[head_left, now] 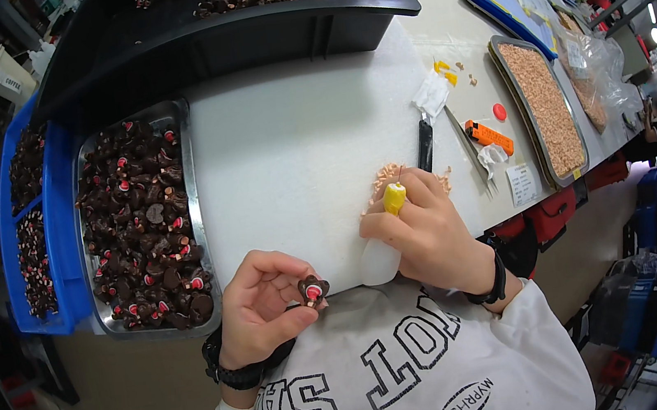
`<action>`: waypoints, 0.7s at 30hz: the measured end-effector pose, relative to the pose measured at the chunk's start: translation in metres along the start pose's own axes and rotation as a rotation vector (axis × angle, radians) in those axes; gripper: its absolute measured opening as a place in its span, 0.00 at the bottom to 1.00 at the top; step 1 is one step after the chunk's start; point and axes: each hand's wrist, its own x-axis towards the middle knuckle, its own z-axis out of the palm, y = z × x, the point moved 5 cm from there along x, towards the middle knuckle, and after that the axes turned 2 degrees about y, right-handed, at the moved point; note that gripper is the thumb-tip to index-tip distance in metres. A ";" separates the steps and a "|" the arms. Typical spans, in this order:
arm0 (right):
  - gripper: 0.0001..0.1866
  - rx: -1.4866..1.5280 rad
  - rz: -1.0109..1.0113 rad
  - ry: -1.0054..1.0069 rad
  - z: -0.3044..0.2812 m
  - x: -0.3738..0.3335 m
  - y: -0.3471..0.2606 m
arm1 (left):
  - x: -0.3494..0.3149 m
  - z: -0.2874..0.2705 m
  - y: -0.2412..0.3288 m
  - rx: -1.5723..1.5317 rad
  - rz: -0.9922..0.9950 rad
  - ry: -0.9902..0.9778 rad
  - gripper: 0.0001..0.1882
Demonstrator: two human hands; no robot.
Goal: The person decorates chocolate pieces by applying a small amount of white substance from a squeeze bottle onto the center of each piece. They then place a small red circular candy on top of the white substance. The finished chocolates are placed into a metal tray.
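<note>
My left hand point(263, 305) is closed on a small dark brown figurine point(313, 290) with a red and white front, pinched between thumb and fingers near the worktop's front edge. In my right hand point(436, 236) is a white squeeze bottle point(381, 261) with a yellow cap point(395, 197) and a thin needle tip pointing away from me. Part of the bottle is hidden by my fingers. Just beyond that hand lies a loose heap of small pinkish-beige pieces point(385, 174). To the left, a metal tray point(190, 153) is full of similar dark figurines.
A black bin point(282, 41) of dark pieces stands at the back, a blue divided crate point(64, 277) far left. On the right are a black-handled tool point(425, 145), tweezers point(470, 142), an orange box cutter point(490, 137), a red cap point(500, 112) and a tray of beige pieces point(540, 107).
</note>
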 end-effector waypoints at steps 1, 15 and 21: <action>0.12 -0.027 -0.018 0.004 0.000 -0.001 -0.001 | 0.000 0.000 -0.001 0.000 -0.003 -0.003 0.22; 0.11 -0.010 -0.026 -0.026 0.006 0.002 0.000 | -0.001 0.000 -0.002 0.012 -0.002 -0.002 0.23; 0.13 -0.017 -0.003 -0.007 0.007 0.002 0.000 | -0.002 0.001 -0.002 0.090 -0.010 -0.013 0.26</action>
